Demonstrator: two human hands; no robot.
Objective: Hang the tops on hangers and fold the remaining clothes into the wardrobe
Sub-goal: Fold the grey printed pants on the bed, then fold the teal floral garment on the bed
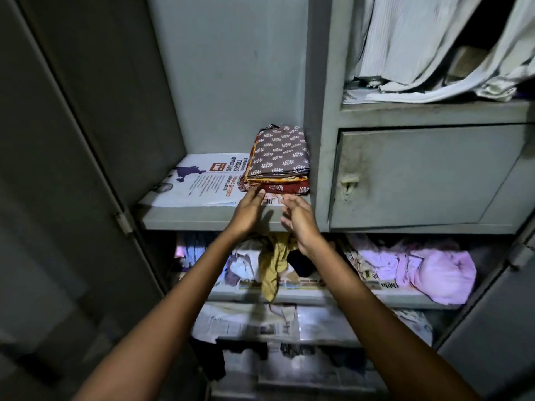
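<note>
A small stack of folded clothes (279, 157) lies on a newspaper-lined shelf (208, 219) of the grey metal wardrobe. The top piece is brown with white leaf prints; a dark red printed piece lies below it. My left hand (249, 211) reaches to the stack's front edge, fingertips touching or just short of the red piece, holding nothing. My right hand (299, 219) hovers just in front of the stack, fingers apart and empty. White garments (428, 47) hang in the upper right compartment.
A closed locker door (419, 175) with a handle sits right of the shelf. The shelf below holds crumpled clothes: a mustard piece (275, 264) hanging over the edge and a pink heap (428, 270). Lower shelves carry newspaper and dark garments. The wardrobe's open door (72, 169) stands at left.
</note>
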